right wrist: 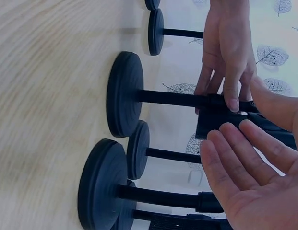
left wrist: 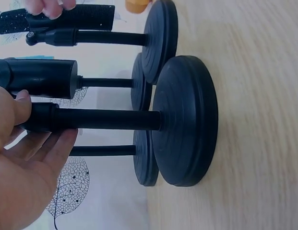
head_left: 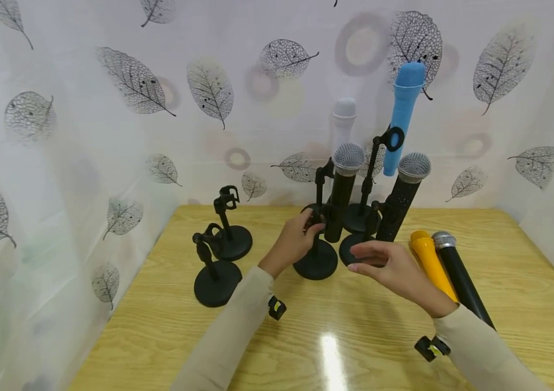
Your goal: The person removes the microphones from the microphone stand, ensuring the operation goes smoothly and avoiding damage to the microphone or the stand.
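Note:
My left hand [head_left: 292,243] holds the upper post of a black desktop microphone stand [left wrist: 110,119], thumb on one side and fingers on the other. A black microphone with a silver mesh head [head_left: 341,198] sits upright, slightly tilted, in that stand's clip. Close by on the right, my right hand [head_left: 399,271] has its fingers extended and apart from the thumb, with nothing between them. Just beyond it, a speckled black microphone [head_left: 396,203] leans in another stand [right wrist: 103,184]. In the right wrist view, the open fingers overlap the lower end of the first microphone.
Behind are a white microphone [head_left: 344,117] and a blue microphone [head_left: 406,103] on stands. Two bare stands [head_left: 215,285] are on the left. A yellow microphone [head_left: 433,263] and another black microphone [head_left: 462,277] lie on the wooden table [head_left: 306,347] at right. A leaf-print curtain [head_left: 208,163] surrounds it.

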A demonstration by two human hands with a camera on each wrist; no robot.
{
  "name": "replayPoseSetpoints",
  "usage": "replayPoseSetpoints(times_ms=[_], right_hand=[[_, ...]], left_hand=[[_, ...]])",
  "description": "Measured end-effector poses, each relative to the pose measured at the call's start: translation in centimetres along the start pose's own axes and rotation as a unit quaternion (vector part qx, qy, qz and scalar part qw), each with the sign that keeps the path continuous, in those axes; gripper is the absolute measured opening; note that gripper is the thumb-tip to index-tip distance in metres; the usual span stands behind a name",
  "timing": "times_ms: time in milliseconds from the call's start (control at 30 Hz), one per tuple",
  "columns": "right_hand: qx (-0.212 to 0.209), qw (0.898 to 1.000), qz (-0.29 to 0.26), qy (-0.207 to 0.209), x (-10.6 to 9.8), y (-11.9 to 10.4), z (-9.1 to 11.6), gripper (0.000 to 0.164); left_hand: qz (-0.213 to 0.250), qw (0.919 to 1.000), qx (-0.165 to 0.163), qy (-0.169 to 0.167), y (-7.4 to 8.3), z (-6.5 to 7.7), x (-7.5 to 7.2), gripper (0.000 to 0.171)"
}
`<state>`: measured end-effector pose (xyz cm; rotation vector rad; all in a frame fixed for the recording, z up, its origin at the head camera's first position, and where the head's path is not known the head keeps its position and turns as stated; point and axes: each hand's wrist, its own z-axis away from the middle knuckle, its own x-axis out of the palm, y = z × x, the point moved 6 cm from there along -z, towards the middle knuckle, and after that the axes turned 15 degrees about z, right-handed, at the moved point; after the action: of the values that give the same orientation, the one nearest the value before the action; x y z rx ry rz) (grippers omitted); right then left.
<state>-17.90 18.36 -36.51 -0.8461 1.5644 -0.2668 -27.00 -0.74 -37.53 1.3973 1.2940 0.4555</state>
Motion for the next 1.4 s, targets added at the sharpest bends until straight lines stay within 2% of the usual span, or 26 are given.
replayPoseSetpoints(times_ms=[267,633,800,1200,1400], right_hand=[[-0.006,1.000,0.000,0.025,-0.9,-1.0,-1.1,0.036],[-0.017,0.999,-0.004,0.047,-2.6,-2.5,-2.9,0.037],[-0.013,0.998,-0.009,0.060,-2.9,-3.0,-3.6,0.036],[-0.019,0.998,-0.010,0.063,-3.0,-4.7,-4.1,0.028],[-0.030,0.996,0.007,0.090,-3.1,-5.5,-3.9,0.022]], left_hand=[[0.015,0.9997,-0.019,-0.008,0.1,1.5,0.0,0.014],[0.019,0.9997,-0.007,-0.012,0.7,3.0,0.2,0.019],[0.022,0.9996,-0.010,-0.014,1.0,3.6,0.3,0.015],[0.022,0.9995,-0.010,-0.022,1.8,5.1,0.5,0.022],[0.021,0.9996,-0.002,-0.020,2.1,5.6,0.5,0.023]])
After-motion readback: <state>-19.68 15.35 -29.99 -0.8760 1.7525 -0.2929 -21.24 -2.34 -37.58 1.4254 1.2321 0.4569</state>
